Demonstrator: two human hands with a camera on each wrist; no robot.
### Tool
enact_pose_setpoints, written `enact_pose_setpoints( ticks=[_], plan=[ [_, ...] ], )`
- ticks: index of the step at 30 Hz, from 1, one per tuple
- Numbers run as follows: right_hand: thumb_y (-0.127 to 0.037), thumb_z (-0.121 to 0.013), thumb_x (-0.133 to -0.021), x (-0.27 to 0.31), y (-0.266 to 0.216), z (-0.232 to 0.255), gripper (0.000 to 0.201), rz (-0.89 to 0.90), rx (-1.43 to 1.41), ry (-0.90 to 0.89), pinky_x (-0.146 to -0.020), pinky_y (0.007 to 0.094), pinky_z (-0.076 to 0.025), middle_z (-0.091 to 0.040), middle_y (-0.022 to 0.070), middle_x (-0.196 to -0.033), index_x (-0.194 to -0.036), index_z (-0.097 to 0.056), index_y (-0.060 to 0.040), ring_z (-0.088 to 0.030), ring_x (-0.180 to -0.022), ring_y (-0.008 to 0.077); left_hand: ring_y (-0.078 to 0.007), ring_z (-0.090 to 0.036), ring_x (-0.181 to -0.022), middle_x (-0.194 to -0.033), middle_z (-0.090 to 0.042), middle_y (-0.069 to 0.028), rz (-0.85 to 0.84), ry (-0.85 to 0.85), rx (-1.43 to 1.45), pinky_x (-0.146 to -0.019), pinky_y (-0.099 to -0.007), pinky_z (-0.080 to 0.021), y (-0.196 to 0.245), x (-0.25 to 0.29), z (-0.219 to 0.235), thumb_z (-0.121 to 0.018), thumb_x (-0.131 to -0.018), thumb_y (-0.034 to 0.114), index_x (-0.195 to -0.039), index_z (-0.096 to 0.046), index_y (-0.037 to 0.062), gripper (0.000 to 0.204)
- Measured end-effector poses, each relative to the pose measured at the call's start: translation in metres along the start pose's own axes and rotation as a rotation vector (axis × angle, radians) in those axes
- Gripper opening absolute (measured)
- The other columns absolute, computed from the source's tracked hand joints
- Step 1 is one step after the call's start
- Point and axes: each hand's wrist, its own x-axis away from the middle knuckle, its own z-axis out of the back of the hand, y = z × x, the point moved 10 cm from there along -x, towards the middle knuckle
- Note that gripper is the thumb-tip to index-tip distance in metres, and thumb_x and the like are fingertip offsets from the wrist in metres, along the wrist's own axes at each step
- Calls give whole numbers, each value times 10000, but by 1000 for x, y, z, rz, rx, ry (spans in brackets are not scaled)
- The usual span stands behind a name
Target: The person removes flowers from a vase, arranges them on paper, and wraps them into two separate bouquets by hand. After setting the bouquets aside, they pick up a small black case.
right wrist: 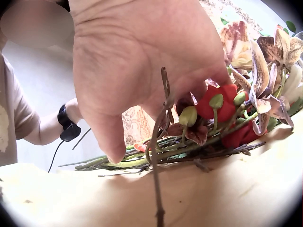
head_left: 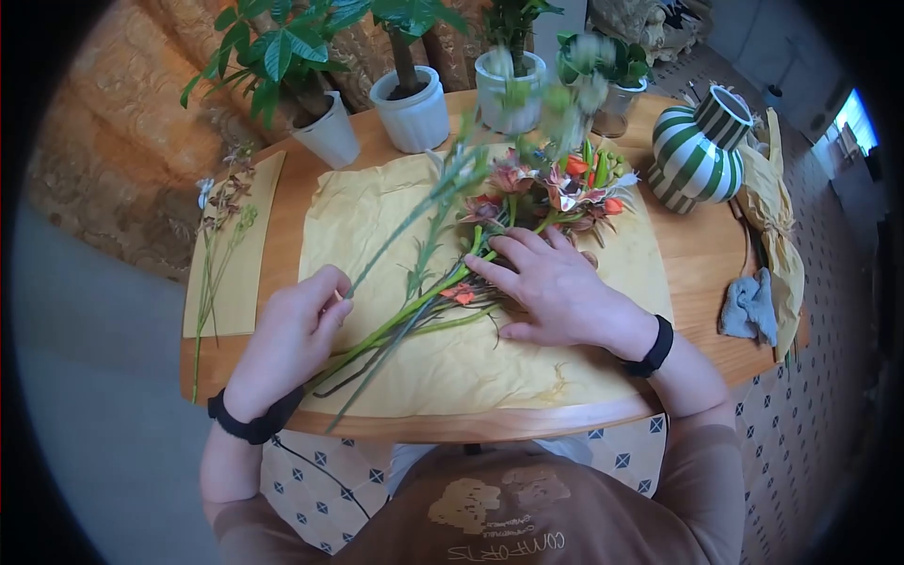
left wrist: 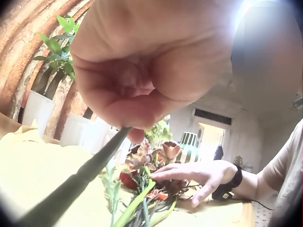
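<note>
My left hand [head_left: 294,331] pinches a long green stem [head_left: 400,229] between thumb and fingers. This stem slants up over the tabletop toward pale, blurred blooms [head_left: 576,89]. In the left wrist view the stem [left wrist: 78,177] comes out from under the curled fingers. My right hand [head_left: 565,287] rests with extended fingers on a bunch of flowers, whose stems [head_left: 400,320] lie on crinkled yellow paper [head_left: 471,386]. Mottled, pinkish-brown orchid-like blooms [head_left: 570,193] fill the bunch's head. Red petals [right wrist: 220,101] and green buds show beside the right fingers in the right wrist view.
Potted plants, one in a ribbed white pot [head_left: 411,111], line the table's back edge. A green-and-white striped vase [head_left: 697,155] stands at the right, near a paper-wrapped bundle [head_left: 780,245] and a grey cloth [head_left: 749,309]. More flower stems [head_left: 215,268] lie on paper at the left.
</note>
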Motion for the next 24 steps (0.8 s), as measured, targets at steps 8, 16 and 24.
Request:
enact_pose_setpoints(
  ticks=[8, 16, 24],
  plan=[
    [-319, -726, -724, -2, -6, 9, 712, 3, 38, 68, -979, 509, -352, -473, 181, -1290, -1349, -464, -99, -399, -1257, 332, -400, -569, -698, -719, -557, -218, -39, -218, -159, -618, -439, -447, -18, 3, -64, -566, -863, 73, -907, -482, 17, 110],
    [-261, -758, -713, -6, -23, 37, 709, 23, 137, 179, -1032, 498, -341, -391, 172, -1407, -1336, -463, -96, -399, -1275, 359, -421, -577, -730, -764, -590, -209, -8, -304, -327, -645, -485, -458, -22, 5, -78, -509, -881, 88, -939, -465, 26, 96],
    [-372, -688, -775, -12, -8, 16, 777, -14, 63, 77, -1091, 515, -270, -303, 165, -1488, -1429, -354, -116, -339, -1325, 382, -298, -605, -584, -682, -549, -125, -183, -144, -577, -492, -405, -477, -4, 13, -82, -526, -806, 58, -911, -479, 64, 115]
  ],
)
